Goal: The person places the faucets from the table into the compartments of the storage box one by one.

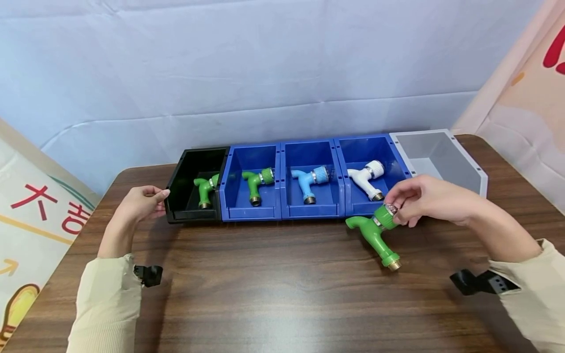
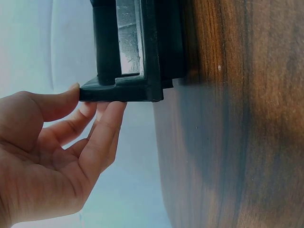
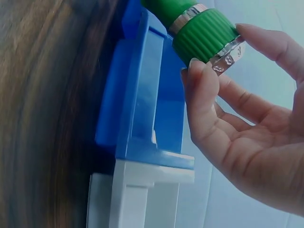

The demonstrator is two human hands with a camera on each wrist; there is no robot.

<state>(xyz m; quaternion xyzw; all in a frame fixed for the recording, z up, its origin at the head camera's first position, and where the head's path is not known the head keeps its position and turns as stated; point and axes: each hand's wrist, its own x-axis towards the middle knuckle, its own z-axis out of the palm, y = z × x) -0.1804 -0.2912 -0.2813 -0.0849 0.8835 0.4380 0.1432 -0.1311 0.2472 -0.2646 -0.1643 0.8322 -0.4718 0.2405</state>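
Note:
My right hand (image 1: pixel 425 201) pinches a green tap (image 1: pixel 375 235) by the silver cap at the end of its ribbed knob (image 3: pixel 206 38). The tap is held in front of the bins, spout to the left and brass-threaded end down. At the row's left end, my left hand (image 1: pixel 143 203) holds the side of the black bin (image 1: pixel 194 215), thumb at the rim and fingertips against the outer wall (image 2: pixel 118 95). Inside that bin lies another green tap (image 1: pixel 204 191).
Three blue bins (image 1: pixel 251 212) adjoin the black one, holding a green tap (image 1: pixel 256 184), a light blue tap (image 1: pixel 306 184) and a white tap (image 1: pixel 366 179). A grey bin (image 1: pixel 481 171) ends the row. All stand on a wooden table (image 1: pixel 265 284) before a pale cloth backdrop (image 1: pixel 265 73).

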